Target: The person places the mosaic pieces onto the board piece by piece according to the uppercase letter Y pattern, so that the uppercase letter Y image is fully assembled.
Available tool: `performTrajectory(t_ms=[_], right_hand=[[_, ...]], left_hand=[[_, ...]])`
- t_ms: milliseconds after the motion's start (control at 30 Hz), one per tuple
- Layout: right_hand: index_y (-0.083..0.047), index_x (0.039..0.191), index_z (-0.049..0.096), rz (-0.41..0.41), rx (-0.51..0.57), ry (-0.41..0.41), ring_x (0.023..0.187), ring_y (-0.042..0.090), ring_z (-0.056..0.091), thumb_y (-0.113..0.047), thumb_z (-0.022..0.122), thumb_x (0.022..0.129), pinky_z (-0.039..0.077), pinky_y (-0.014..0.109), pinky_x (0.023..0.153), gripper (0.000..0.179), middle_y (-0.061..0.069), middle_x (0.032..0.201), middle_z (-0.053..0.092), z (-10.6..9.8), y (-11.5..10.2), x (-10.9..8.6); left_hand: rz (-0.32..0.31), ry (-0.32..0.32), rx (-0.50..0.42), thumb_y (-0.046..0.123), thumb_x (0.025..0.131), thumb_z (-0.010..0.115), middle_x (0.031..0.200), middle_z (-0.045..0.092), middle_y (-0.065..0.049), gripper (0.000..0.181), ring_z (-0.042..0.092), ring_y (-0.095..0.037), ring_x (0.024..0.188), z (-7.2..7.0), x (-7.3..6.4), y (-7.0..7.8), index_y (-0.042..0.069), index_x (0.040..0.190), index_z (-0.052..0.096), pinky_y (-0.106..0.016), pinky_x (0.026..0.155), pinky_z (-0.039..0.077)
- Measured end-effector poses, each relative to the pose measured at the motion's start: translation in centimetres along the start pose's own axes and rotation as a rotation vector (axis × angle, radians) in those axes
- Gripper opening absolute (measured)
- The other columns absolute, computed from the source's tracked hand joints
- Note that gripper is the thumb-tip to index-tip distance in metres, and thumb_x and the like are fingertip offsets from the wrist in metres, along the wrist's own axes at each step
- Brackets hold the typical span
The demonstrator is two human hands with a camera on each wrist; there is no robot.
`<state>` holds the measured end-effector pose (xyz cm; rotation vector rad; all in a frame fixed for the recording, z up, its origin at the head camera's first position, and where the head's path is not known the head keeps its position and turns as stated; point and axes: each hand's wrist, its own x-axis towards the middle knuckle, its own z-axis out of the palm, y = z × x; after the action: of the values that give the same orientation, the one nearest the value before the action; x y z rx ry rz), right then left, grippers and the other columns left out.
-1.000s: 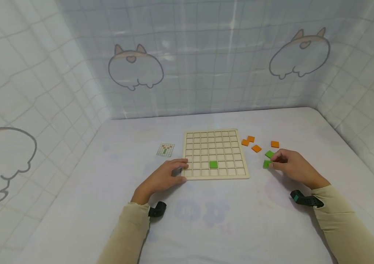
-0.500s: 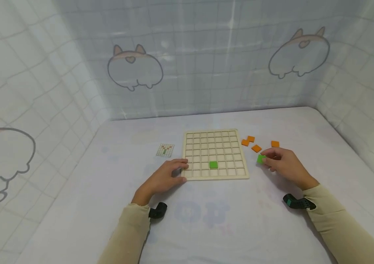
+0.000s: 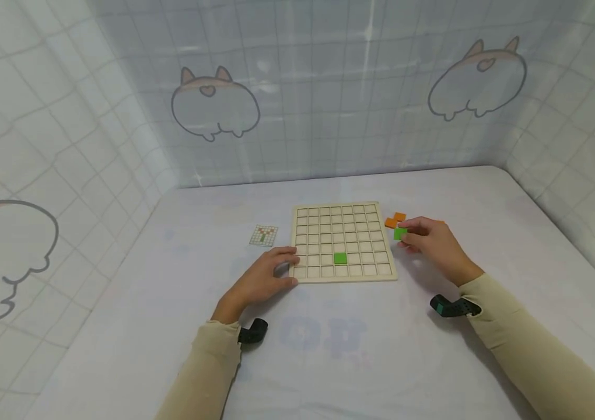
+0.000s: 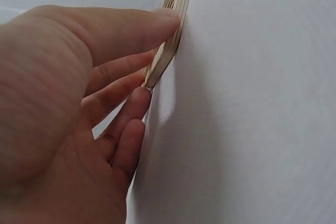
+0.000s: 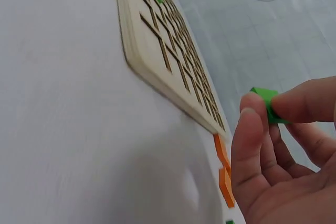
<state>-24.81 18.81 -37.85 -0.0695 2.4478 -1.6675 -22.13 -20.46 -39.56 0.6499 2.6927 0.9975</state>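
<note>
A pale wooden grid board [image 3: 318, 229] lies on the white cloth, with a green square tile [image 3: 340, 258] in one cell of its second row from the front. At its front left corner, my left hand [image 3: 263, 279] touches the rim with the thumb and fingertips; the left wrist view shows the thumb [image 4: 152, 27] extended against the edge. Just off the board's right side, my right hand [image 3: 434, 245] pinches another green tile [image 5: 265, 100] between thumb and fingers, raised above the cloth.
Orange tiles [image 3: 399, 216] lie by the board's right back side, some partly hidden behind the right hand. A small pattern card [image 3: 263, 235] with a printed coloured grid is left of the board. Behind the table stands a white tiled-pattern curtain [image 3: 329, 116].
My right hand has picked up a green tile from the cloth and carried it left and away from me, to the board's right edge. The left hand stays at the board's corner.
</note>
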Motion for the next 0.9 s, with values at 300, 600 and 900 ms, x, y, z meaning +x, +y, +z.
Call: performTrajectory(t_ms=[300, 600, 900], right_hand=[[0.002, 0.138, 0.055, -0.034, 0.086, -0.094, 0.100, 0.020, 0.065, -0.008, 0.065, 0.095, 0.055, 0.026, 0.085, 0.046, 0.016, 0.146, 0.048, 1.7, -0.4, 0.7], [0.003, 0.139, 0.054, 0.005, 0.128, -0.063, 0.099, 0.024, 0.067, -0.007, 0.061, 0.096, 0.054, 0.025, 0.082, 0.044, 0.023, 0.125, 0.058, 2.4, -0.3, 1.2], [0.000, 0.137, 0.057, -0.018, 0.111, -0.099, 0.093, 0.020, 0.064, -0.010, 0.061, 0.097, 0.051, 0.024, 0.083, 0.041, 0.019, 0.114, 0.061, 3.2, -0.3, 1.3]], left_hand=[[0.022, 0.014, -0.006, 0.020, 0.091, 0.076, 0.153, 0.043, -0.003, 0.047, 0.033, -0.031, 0.144, 0.1, 0.0, -0.4, 0.009, 0.135, 0.063, -0.052, 0.115, 0.027], [-0.013, 0.012, 0.026, 0.024, 0.092, 0.073, 0.155, 0.041, 0.002, 0.055, 0.031, -0.026, 0.146, 0.4, 0.3, -0.3, 0.009, 0.142, 0.057, -0.048, 0.116, 0.025], [-0.051, -0.003, 0.028, 0.022, 0.093, 0.073, 0.158, 0.038, 0.004, 0.060, 0.026, -0.025, 0.148, 0.5, 0.1, 0.1, 0.006, 0.147, 0.051, -0.046, 0.118, 0.023]])
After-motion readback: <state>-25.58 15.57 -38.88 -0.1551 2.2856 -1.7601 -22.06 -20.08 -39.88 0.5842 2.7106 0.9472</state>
